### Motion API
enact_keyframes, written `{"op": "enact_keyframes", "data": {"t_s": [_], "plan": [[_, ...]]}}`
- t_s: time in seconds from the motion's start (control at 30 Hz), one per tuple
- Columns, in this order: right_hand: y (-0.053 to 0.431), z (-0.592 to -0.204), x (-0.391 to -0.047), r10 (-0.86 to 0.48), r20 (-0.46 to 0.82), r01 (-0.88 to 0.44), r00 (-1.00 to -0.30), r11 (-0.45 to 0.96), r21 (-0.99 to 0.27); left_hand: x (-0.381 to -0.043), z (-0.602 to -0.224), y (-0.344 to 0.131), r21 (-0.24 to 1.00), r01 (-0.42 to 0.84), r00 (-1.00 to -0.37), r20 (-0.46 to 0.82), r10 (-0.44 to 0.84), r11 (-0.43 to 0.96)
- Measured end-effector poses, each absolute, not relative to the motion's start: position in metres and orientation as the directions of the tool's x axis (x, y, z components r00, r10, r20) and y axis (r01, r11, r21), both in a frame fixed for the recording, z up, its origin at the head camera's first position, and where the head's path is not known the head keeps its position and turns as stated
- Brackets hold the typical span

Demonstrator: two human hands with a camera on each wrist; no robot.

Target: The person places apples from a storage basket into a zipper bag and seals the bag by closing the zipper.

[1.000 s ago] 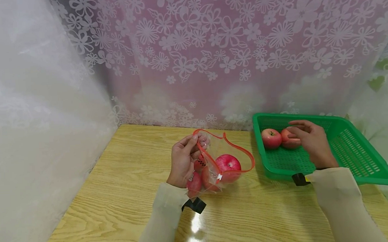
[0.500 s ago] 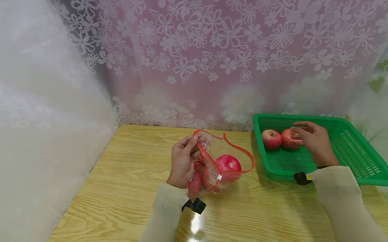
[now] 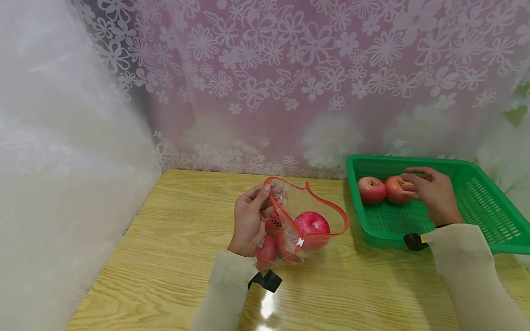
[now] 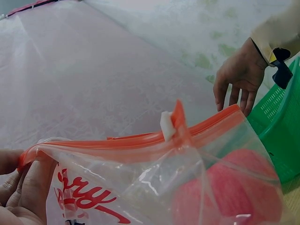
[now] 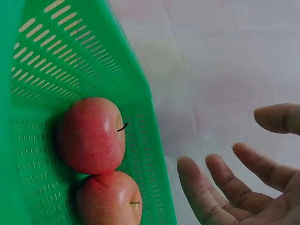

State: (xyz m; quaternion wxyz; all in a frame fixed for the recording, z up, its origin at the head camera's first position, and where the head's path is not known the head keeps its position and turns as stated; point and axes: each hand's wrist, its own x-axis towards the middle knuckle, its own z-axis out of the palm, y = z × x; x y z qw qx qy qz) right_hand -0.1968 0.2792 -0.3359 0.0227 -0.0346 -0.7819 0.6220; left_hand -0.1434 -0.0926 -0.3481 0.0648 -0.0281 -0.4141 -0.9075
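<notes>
Apple bagging: bag steadied, right hand at the basket

Looks like you're at the fetch step. Your left hand (image 3: 248, 215) pinches the rim of the clear zip bag (image 3: 291, 223), its mouth gaping, with apples (image 3: 312, 228) inside, on the counter (image 3: 175, 238). Your right hand (image 3: 432, 195) is spread, gripping nothing, at the green basket (image 3: 527, 228). Two apples lie in there, touching: left apple (image 3: 372, 190), right apple (image 3: 395, 189). If another goes in, the next move calls for fingers and thumb round the right apple, a lift clear of the basket wall, and your left pinch holding firm so the rim doesn't fold.

Hard to see: in the head view your right fingertips overlap the right apple, so contact isn't certain; the right-wrist view suggests a gap. Apple count in the bag unclear, your left hand and the film cover some. Red lettering (image 4: 89, 194) on the bag is only partly readable. Left wrist view cuts off most of your left hand.
</notes>
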Motion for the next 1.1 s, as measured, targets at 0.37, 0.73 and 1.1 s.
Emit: {"op": "enact_keyframes", "data": {"t_s": [0.37,0.73,1.1], "plan": [[0.288,-0.341,-0.203,0.103,-0.047,0.065,-0.994,0.18,-0.982,-0.142,-0.347,-0.094,0.747,0.136,-0.991,0.11,-0.081,-0.65],[0.297,-0.347,-0.209,0.132,-0.073,0.084,-0.989,0.078,-0.993,-0.143,-0.348,-0.094,0.737,0.146,-0.989,0.126,-0.077,-0.66],[0.305,-0.349,-0.214,0.125,-0.069,0.067,-0.99,-0.018,-0.998,-0.142,-0.347,-0.095,0.739,0.141,-0.99,0.113,-0.086,-0.659]]}}
